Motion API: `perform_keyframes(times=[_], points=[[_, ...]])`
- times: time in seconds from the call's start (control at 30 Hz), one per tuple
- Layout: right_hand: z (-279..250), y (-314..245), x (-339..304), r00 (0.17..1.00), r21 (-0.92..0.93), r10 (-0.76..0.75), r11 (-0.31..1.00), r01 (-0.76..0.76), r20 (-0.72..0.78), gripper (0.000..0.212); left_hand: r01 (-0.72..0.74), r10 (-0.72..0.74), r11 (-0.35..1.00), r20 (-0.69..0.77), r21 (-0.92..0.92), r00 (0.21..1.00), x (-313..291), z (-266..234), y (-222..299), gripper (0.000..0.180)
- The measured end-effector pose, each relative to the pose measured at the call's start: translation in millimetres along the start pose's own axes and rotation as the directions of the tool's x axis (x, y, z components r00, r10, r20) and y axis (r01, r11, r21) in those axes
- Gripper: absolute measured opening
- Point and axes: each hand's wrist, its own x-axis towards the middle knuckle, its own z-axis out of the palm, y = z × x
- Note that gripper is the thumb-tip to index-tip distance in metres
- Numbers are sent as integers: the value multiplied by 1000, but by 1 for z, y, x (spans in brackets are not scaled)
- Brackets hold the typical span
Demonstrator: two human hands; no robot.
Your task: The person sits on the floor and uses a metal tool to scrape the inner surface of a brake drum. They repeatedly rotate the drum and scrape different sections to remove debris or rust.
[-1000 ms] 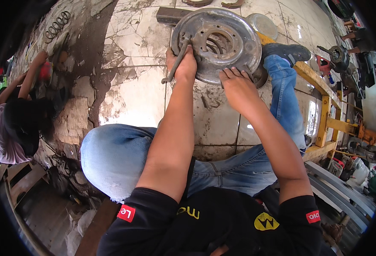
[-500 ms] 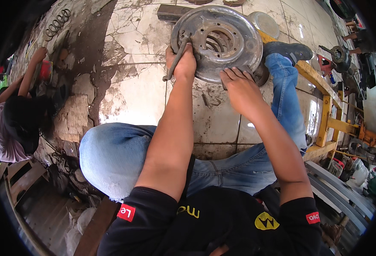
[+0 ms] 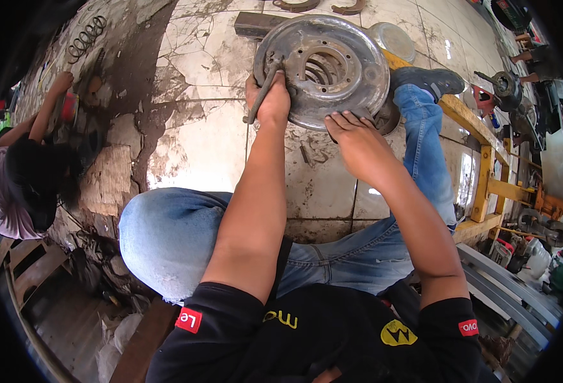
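Note:
A round, worn metal backing plate (image 3: pixel 364 73), like one from a drum brake, is propped tilted over the floor in front of me. Its centre has a large hole ringed by small bolt holes. My left hand (image 3: pixel 272 101) is closed at its left edge, around a rusty metal lever (image 3: pixel 262 96) whose upper end meets the plate. Over the plate's near right rim lies my right hand (image 3: pixel 361 137), fingers stretched out flat. A dark edge shows beneath those fingers, but I cannot make out what it is. Through the centre hole a coil spring (image 3: pixel 318 72) is visible.
A dark metal block (image 3: pixel 256 24), curved brake shoes (image 3: pixel 297 5) and a round lid (image 3: pixel 393 41) lie beyond the plate. My shoe (image 3: pixel 431 82) is beside a yellow frame (image 3: pixel 486 179) at right. Another person (image 3: pixel 22 185) works at left, near a loose coil spring (image 3: pixel 86 39).
The plate's far edge has dropped slightly toward me. My right hand has slid a little left and nearer along the rim. My left hand keeps its grip on the lever.

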Motion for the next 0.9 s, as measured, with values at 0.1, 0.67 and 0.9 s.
perform_keyframes(times=[0.1, 0.67, 0.9], points=[[-9, -4, 24, 987, -55, 59, 997, -52, 148, 45, 1, -1, 998, 6, 65, 1000, 5, 2, -2, 42], [11, -11, 15, 999, -2, 34, 999, -34, -9, 47, 17, -16, 999, -26, 33, 1000, 3, 4, -1, 44], [12, -17, -1, 996, 38, 28, 999, -25, -84, 52, 24, -19, 989, -33, 144, 999, 1, 7, 1, 45]])
